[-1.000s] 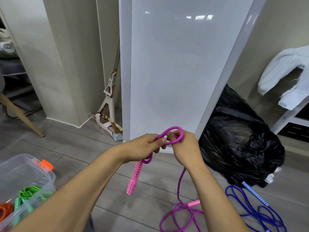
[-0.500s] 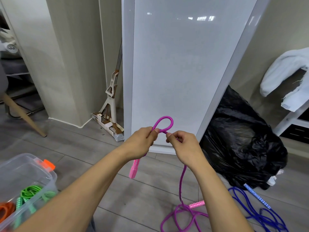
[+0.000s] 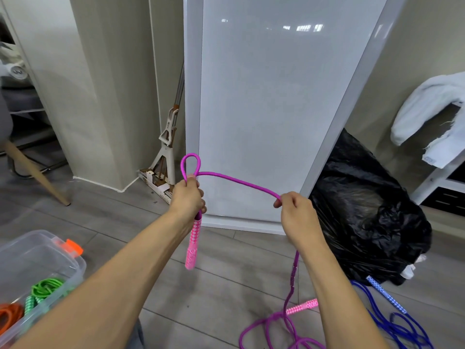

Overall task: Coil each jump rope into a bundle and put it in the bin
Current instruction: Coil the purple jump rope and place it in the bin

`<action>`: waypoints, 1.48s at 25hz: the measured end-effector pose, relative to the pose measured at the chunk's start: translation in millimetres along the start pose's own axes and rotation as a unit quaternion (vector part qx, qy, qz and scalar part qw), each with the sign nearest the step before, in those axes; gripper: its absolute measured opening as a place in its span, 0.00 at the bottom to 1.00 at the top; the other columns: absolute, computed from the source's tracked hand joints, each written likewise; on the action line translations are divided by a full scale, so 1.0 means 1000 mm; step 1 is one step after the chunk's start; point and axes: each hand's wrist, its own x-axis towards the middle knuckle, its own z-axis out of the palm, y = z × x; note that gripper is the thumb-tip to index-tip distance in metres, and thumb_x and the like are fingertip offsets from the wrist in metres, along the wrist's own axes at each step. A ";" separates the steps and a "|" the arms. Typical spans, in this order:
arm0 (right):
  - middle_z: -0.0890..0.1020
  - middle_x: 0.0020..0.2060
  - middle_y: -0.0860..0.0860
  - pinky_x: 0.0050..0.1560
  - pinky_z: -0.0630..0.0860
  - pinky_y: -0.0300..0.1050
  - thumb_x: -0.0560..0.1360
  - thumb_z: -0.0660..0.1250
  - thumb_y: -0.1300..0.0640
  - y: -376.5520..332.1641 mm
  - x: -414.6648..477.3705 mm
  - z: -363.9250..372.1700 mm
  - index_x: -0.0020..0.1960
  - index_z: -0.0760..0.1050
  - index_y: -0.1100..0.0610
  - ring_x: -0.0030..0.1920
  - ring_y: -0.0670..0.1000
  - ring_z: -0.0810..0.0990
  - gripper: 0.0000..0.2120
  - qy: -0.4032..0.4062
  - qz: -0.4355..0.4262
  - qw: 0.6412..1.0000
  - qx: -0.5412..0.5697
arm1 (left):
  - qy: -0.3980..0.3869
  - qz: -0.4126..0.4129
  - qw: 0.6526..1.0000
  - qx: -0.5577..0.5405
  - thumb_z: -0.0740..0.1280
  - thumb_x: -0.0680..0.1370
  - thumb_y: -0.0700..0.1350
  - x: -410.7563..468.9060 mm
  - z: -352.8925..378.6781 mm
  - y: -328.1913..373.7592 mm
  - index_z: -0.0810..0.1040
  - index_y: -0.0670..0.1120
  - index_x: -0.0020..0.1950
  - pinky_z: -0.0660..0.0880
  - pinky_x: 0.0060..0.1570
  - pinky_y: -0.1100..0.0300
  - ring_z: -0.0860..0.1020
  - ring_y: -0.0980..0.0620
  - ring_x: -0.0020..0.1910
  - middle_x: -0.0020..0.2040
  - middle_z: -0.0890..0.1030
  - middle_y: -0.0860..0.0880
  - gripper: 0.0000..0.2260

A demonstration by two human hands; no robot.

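My left hand (image 3: 189, 196) grips the pink jump rope (image 3: 236, 181) at the base of a small upright loop, with one pink patterned handle (image 3: 193, 244) hanging below the fist. My right hand (image 3: 295, 212) pinches the same rope further along, a stretch spanning between the hands. The rest of the rope drops behind my right wrist to a loose pile with the second pink handle (image 3: 302, 306) on the floor. A clear plastic bin (image 3: 54, 250) at lower left holds a coiled green rope (image 3: 44, 289) and an orange rope (image 3: 10, 314). A blue jump rope (image 3: 392, 323) lies loose at lower right.
A tall white panel (image 3: 271, 109) leans against the wall straight ahead, with a mop (image 3: 167, 147) standing to its left. A full black rubbish bag (image 3: 364, 212) sits on the floor at right. A white cloth (image 3: 432, 114) hangs over a shelf at far right.
My hands have drawn apart: the right hand slid rightwards along the pink rope, stretching a length between the hands, while the left keeps the small loop and handle.
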 end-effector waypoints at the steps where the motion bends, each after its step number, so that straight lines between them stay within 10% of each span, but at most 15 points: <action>1: 0.71 0.26 0.45 0.31 0.63 0.43 0.83 0.56 0.55 -0.003 -0.001 0.004 0.45 0.78 0.56 0.26 0.47 0.67 0.14 0.001 -0.006 0.999 0.031 | -0.012 -0.015 1.000 -0.008 0.54 0.83 0.45 -0.002 0.003 0.000 0.65 0.46 0.41 0.60 0.24 0.63 0.59 0.54 0.22 0.28 0.62 0.50 0.11; 11: 0.87 0.39 0.47 0.37 0.73 0.41 0.79 0.69 0.56 -0.013 -0.022 0.047 0.47 0.81 0.47 0.27 0.40 0.77 0.05 -0.042 -0.058 0.988 0.137 | -0.126 -0.005 0.991 0.042 0.53 0.85 0.43 -0.030 0.018 -0.009 0.70 0.42 0.49 0.78 0.43 0.49 0.79 0.45 0.32 0.43 0.84 0.42 0.09; 21: 0.85 0.38 0.49 0.37 0.79 0.41 0.76 0.72 0.59 -0.017 -0.028 0.057 0.45 0.82 0.52 0.36 0.47 0.84 0.03 -0.078 -0.065 0.983 0.151 | -0.140 -0.050 0.988 0.029 0.59 0.84 0.42 -0.033 0.025 -0.020 0.78 0.41 0.49 0.77 0.45 0.48 0.80 0.37 0.48 0.45 0.82 0.38 0.10; 29: 0.79 0.28 0.48 0.34 0.69 0.41 0.81 0.64 0.50 -0.016 -0.028 0.041 0.46 0.81 0.49 0.28 0.44 0.73 0.09 -0.213 -0.106 0.971 0.007 | -0.076 -0.036 0.983 -0.166 0.53 0.84 0.37 -0.009 0.011 0.005 0.68 0.42 0.46 0.71 0.24 0.63 0.68 0.55 0.21 0.32 0.67 0.48 0.09; 33: 0.76 0.27 0.48 0.30 0.68 0.38 0.84 0.60 0.54 -0.010 -0.025 0.029 0.53 0.83 0.55 0.26 0.47 0.70 0.13 -0.384 -0.053 0.922 0.007 | -0.032 0.031 0.997 -0.056 0.53 0.85 0.41 -0.001 0.005 0.004 0.68 0.45 0.46 0.58 0.20 0.67 0.59 0.58 0.19 0.32 0.65 0.49 0.09; 37: 0.79 0.30 0.51 0.32 0.70 0.42 0.82 0.63 0.50 0.003 -0.015 0.000 0.47 0.82 0.57 0.27 0.49 0.74 0.14 -0.385 0.013 0.919 -0.084 | 0.008 0.162 0.976 0.144 0.53 0.84 0.50 0.014 -0.007 0.005 0.69 0.45 0.53 0.69 0.32 0.55 0.68 0.52 0.28 0.37 0.71 0.49 0.10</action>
